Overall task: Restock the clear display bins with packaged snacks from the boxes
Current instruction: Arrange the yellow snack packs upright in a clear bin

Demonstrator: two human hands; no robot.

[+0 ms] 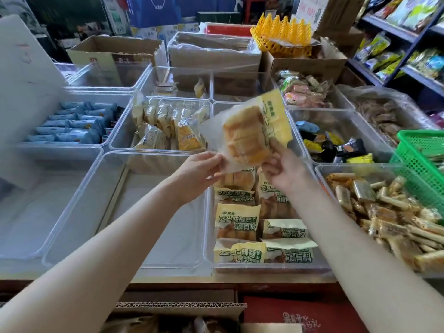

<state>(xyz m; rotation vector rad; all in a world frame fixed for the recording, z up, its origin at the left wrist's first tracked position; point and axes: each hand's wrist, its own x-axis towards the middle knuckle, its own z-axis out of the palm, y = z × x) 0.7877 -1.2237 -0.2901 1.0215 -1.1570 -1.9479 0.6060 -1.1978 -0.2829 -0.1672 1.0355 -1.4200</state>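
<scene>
Box (pixel 180 308) flaps nearest, bins beyond.
1 pack (pixel 247 131) (blurred) is pinched by left hand (pixel 199 174) and right hand (pixel 281 169) above bin (pixel 264 266).

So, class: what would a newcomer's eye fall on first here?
Centre frame, both hands, left hand and right hand, pinch a yellow bread packet above a clear bin of matching packets. A green basket sits at the right edge, a yellow crate at the back.

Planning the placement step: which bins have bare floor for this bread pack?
Both hands hold the bread pack. Bare floor: the near-centre bin, left of the bread bin, and the near-left bin. Crowded: bread bin nearly full, wafer bin heaped.
</scene>
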